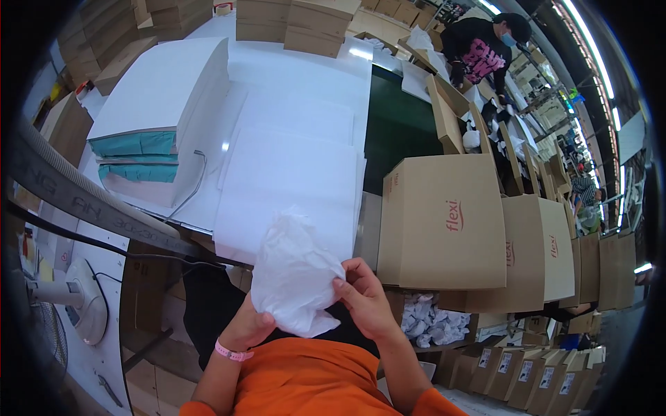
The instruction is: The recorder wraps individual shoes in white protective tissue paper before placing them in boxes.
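A crumpled sheet of white tissue paper (291, 267) is gathered into a loose bundle in front of my body. My left hand (248, 324) grips it from the lower left; most of its fingers are hidden behind the paper, while the thumb shows. On the other side, my right hand (362, 297) pinches the paper's right edge between thumb and fingers. Beneath and beyond the bundle, flat white sheets (291, 166) lie spread on the white table (298, 76). Whether anything is wrapped inside the paper cannot be seen.
A thick stack of white paper (159, 83) with teal wrapping stands at the left. Open cardboard boxes (440, 222) line the right beside a green belt (399, 114). Crumpled paper balls (431, 320) lie below them. A masked person (482, 52) works at the far right.
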A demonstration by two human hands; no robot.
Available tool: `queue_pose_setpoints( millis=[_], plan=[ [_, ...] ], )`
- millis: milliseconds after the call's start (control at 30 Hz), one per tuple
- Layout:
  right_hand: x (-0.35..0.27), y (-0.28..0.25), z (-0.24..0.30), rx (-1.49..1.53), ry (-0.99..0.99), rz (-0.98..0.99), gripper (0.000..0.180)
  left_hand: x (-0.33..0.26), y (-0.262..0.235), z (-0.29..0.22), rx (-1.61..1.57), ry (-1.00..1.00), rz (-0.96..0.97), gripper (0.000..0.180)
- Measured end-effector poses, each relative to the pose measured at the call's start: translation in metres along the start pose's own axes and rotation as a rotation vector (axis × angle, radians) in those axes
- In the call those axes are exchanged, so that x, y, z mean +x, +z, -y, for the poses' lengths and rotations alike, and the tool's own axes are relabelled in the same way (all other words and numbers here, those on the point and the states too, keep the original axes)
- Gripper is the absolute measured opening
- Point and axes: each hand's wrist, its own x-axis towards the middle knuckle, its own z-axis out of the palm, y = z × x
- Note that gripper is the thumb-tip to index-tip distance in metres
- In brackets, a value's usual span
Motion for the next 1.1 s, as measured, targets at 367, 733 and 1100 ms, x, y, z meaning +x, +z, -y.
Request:
queue_pose_setpoints(
  millis=[367, 733, 1100],
  plan=[
    [-0.002, 0.008, 0.009, -0.346, -0.326, -0.150, 0.015, 0.028, 0.014, 0.000, 0.458, 0.196, -0.445, 0.095],
    [0.010, 0.020, 0.000, 0.061, -0.206, -0.305, 0.020, 0.006, 0.007, 0.015, -0.132, -0.061, -0.046, 0.089],
    [0.005, 0.005, -0.020, -0.268, -0.275, -0.329, 0.021, 0.022, 0.032, 0.007, 0.119, 0.092, -0.397, 0.055]
  ],
)
